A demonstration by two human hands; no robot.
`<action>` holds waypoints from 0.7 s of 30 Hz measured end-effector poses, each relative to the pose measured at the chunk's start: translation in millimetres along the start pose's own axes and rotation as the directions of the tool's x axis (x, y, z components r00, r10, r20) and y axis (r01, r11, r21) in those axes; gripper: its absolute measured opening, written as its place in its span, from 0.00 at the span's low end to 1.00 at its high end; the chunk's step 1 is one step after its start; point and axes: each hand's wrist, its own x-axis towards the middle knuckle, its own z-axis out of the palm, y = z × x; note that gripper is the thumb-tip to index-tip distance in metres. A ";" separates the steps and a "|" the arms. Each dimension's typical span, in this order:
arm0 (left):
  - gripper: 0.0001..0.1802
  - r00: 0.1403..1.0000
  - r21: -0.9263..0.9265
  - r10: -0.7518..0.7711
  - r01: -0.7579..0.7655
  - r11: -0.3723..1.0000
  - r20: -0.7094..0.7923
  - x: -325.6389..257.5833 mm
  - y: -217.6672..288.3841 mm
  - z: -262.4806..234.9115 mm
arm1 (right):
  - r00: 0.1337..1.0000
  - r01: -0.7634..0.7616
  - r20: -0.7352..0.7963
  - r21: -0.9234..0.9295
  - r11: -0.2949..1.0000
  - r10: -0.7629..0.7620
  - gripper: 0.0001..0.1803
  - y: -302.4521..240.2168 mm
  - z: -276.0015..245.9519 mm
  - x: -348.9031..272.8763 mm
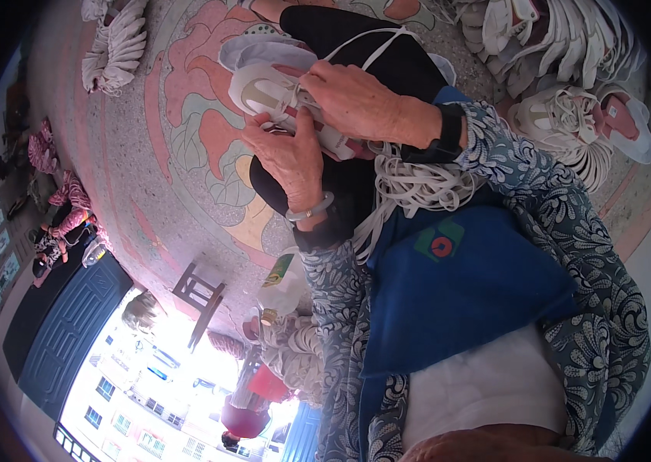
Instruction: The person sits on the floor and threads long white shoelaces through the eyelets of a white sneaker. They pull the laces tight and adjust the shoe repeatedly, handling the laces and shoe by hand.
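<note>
A white and beige shoe upper with pink trim lies across my dark-clad leg. My left hand grips its near side, thumb pressed by the eyelets. Over the lacing area, my right hand has its fingers pinched together at a white shoelace; the lace loops away past the knuckles, and the fingertips are partly hidden. A thick bundle of white laces rests on my lap beside the right wrist. Just beyond the upper sits a pale, translucent-edged piece.
Stacked shoe uppers stand at the far right, with laced ones nearer. Another stack is at the far left. A plastic jug, a small wooden stool and other people are to the left on the patterned floor.
</note>
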 end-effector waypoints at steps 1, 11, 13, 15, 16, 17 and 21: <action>0.31 0.999 0.039 0.035 -0.034 0.999 -0.027 0.1 -4.0 0.6 | 1.000 0.006 -0.017 -0.013 1.000 -0.006 0.24 -1.3 2.4 0.5; 0.32 0.999 0.082 0.040 -0.040 0.996 -0.007 0.8 -1.9 4.0 | 0.989 0.062 -0.112 -0.249 0.967 -0.092 0.24 -4.8 14.5 -2.8; 0.32 0.994 0.126 0.098 -0.092 0.988 -0.038 0.5 -6.1 6.0 | 0.980 0.059 -0.167 -0.266 0.962 -0.107 0.21 -7.2 20.5 -1.1; 0.32 0.992 0.134 0.114 -0.106 0.985 -0.051 1.5 -8.5 9.0 | 0.967 0.066 -0.223 -0.257 0.964 -0.125 0.16 -3.4 24.3 2.4; 0.32 0.994 0.119 0.101 -0.095 0.988 -0.049 2.8 -9.0 11.0 | 0.974 0.063 -0.195 -0.256 0.965 -0.115 0.15 -0.3 26.0 4.3; 0.32 0.995 0.104 0.088 -0.083 0.991 -0.047 3.1 -9.6 12.5 | 0.980 0.060 -0.167 -0.255 0.965 -0.105 0.15 2.9 27.5 6.4; 0.30 0.996 0.036 0.078 -0.077 0.996 -0.034 4.9 -6.9 9.5 | 0.991 0.096 -0.085 -0.107 0.990 -0.106 0.18 12.7 22.9 12.5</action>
